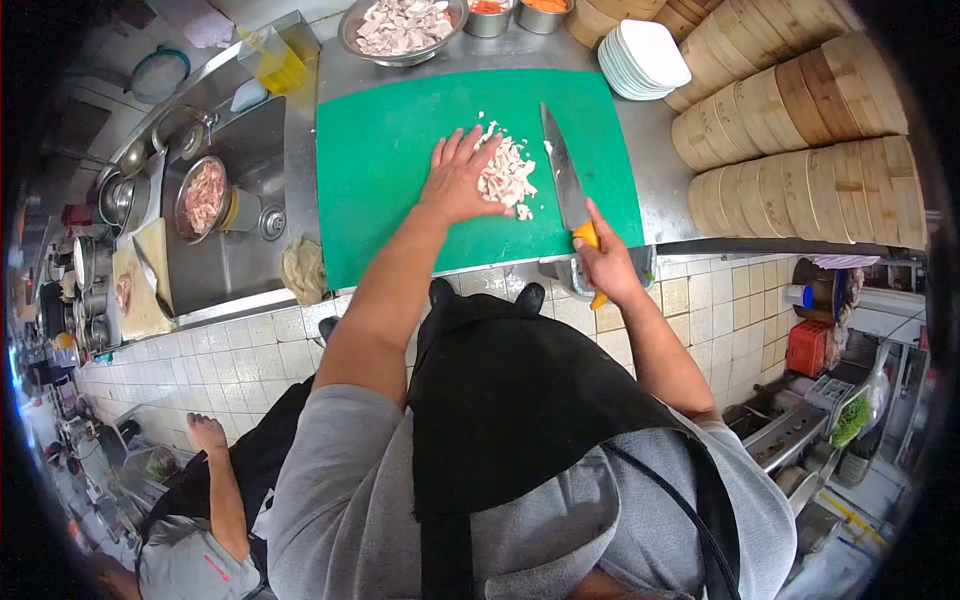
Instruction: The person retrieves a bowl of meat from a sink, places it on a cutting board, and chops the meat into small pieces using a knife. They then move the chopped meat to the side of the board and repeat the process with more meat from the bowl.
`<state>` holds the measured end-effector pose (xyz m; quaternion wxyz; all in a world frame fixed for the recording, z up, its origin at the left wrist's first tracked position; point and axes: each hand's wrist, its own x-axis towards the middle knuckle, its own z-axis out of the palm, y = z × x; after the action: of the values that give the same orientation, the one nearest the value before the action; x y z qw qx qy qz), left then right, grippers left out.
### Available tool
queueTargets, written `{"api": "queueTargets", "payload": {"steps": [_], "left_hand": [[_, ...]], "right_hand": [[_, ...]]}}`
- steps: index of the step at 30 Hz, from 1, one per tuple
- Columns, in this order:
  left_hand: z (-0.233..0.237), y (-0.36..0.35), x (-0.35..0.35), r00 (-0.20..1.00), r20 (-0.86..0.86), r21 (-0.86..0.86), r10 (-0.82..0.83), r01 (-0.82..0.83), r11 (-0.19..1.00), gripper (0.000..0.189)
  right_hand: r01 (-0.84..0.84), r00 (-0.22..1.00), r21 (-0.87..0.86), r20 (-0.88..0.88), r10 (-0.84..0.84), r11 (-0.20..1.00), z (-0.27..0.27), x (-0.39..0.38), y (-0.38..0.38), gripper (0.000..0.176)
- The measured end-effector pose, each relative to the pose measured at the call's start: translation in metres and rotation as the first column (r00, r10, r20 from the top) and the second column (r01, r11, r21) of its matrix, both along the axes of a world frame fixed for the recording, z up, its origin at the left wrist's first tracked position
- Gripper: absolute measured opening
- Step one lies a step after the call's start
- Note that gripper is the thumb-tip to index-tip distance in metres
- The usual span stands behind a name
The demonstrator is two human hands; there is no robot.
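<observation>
My right hand is wrapped round the yellow handle of a kitchen knife. Its long blade points away from me over the green cutting board, just right of a pile of chopped pale meat. My left hand lies palm down at the left side of that pile, fingers and thumb spread and touching its edge. A few small scraps lie around the pile, and one bit sits by the blade.
Behind the board stand a metal bowl of chopped meat and small metal tins. White plates and bamboo steamers stack up at right. A sink with a meat bowl is at left; a co-worker's arm shows lower left.
</observation>
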<state>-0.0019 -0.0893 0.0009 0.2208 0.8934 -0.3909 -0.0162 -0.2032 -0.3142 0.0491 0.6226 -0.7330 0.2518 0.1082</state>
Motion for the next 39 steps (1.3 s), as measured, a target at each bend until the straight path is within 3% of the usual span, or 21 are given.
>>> {"api": "queueTargets", "payload": {"steps": [5,6,8,9,10,11,13,14,16,18,20,22,23,25,26,28,29,31,32,34,39], "left_hand": [[-0.023,-0.038,-0.006,0.968,-0.003,-0.264,0.252,-0.243,0.933,0.083],[-0.021,-0.044,-0.007,0.968,-0.001,-0.264,0.25,-0.241,0.934,0.083],[-0.019,-0.049,-0.009,0.942,-0.115,-0.329,0.315,-0.335,0.883,0.071],[-0.016,-0.047,-0.008,0.942,-0.113,-0.328,0.316,-0.336,0.883,0.071],[-0.014,-0.043,-0.007,0.929,-0.235,-0.405,0.284,-0.359,0.841,0.072],[-0.012,-0.039,-0.006,0.906,-0.351,-0.474,0.238,-0.391,0.789,0.074],[-0.003,-0.028,-0.008,0.907,-0.333,-0.479,0.256,-0.397,0.783,0.073],[0.003,-0.023,-0.01,0.91,-0.313,-0.487,0.273,-0.4,0.776,0.072],[0.002,-0.013,-0.012,0.922,-0.246,-0.486,0.3,-0.385,0.785,0.065],[-0.001,-0.003,-0.014,0.955,-0.113,-0.443,0.273,-0.294,0.847,0.056],[-0.007,0.002,-0.013,0.96,-0.136,-0.401,0.243,-0.278,0.873,0.053],[-0.001,0.0,-0.013,0.965,-0.156,-0.367,0.21,-0.254,0.895,0.05],[0.001,-0.003,-0.015,0.965,-0.123,-0.417,0.233,-0.264,0.87,0.045],[0.01,-0.006,-0.019,0.962,-0.09,-0.466,0.257,-0.269,0.843,0.04],[0.015,-0.007,-0.022,0.959,-0.065,-0.505,0.276,-0.27,0.819,0.034],[0.015,-0.006,-0.021,0.952,-0.04,-0.546,0.302,-0.274,0.792,0.028],[0.013,-0.004,-0.021,0.966,-0.024,-0.509,0.257,-0.233,0.829,0.022],[0.006,-0.002,-0.018,0.977,-0.007,-0.474,0.211,-0.189,0.86,0.016],[0.002,0.0,-0.017,0.98,-0.013,-0.454,0.2,-0.184,0.872,0.014],[0.0,0.001,-0.016,0.983,-0.015,-0.433,0.185,-0.173,0.885,0.013],[-0.008,0.002,-0.011,0.981,-0.008,-0.444,0.195,-0.178,0.878,0.011]], "right_hand": [[-0.031,1.0,0.069,0.002,0.031,0.997,-0.01,0.003,0.022,0.076],[-0.062,0.998,0.074,0.01,0.062,0.995,-0.008,0.007,0.027,0.076],[-0.106,0.994,0.0,-0.04,0.106,0.994,-0.005,0.013,0.029,0.076],[-0.143,0.968,-0.293,0.156,0.195,0.945,-0.006,0.015,0.031,0.077],[-0.106,0.893,-0.563,0.308,0.327,0.82,-0.006,0.016,0.034,0.078],[-0.107,0.894,-0.562,0.308,0.327,0.82,-0.004,0.016,0.034,0.078],[-0.218,0.928,-0.594,0.119,0.353,0.775,0.02,0.019,0.04,0.08],[-0.219,0.928,-0.593,0.119,0.353,0.775,0.016,0.019,0.04,0.08],[-0.343,0.89,-0.706,-0.034,0.454,0.62,0.011,0.021,0.041,0.075],[-0.349,0.888,-0.712,-0.042,0.459,0.609,0.022,0.028,0.037,0.075],[-0.356,0.887,-0.716,-0.057,0.457,0.601,0.03,0.028,0.039,0.074],[-0.184,0.894,-0.743,0.145,0.424,0.643,0.033,0.029,0.042,0.074],[-0.185,0.893,-0.744,0.145,0.425,0.642,0.027,0.031,0.041,0.074],[-0.438,0.868,-0.739,-0.201,0.454,0.512,0.014,0.037,0.036,0.075],[-0.436,0.87,-0.739,-0.2,0.451,0.514,0.01,0.035,0.032,0.075],[-0.322,0.882,-0.777,-0.037,0.471,0.541,0.014,0.035,0.029,0.075],[-0.324,0.883,-0.775,-0.042,0.468,0.542,0.015,0.032,0.032,0.075],[-0.191,0.879,-0.766,0.146,0.455,0.614,0.021,0.03,0.038,0.074],[-0.191,0.879,-0.765,0.145,0.454,0.615,0.016,0.031,0.036,0.074],[-0.397,0.858,-0.76,-0.107,0.503,0.515,0.009,0.036,0.034,0.073],[-0.211,0.862,-0.762,0.151,0.485,0.612,0.018,0.032,0.038,0.072]]}}
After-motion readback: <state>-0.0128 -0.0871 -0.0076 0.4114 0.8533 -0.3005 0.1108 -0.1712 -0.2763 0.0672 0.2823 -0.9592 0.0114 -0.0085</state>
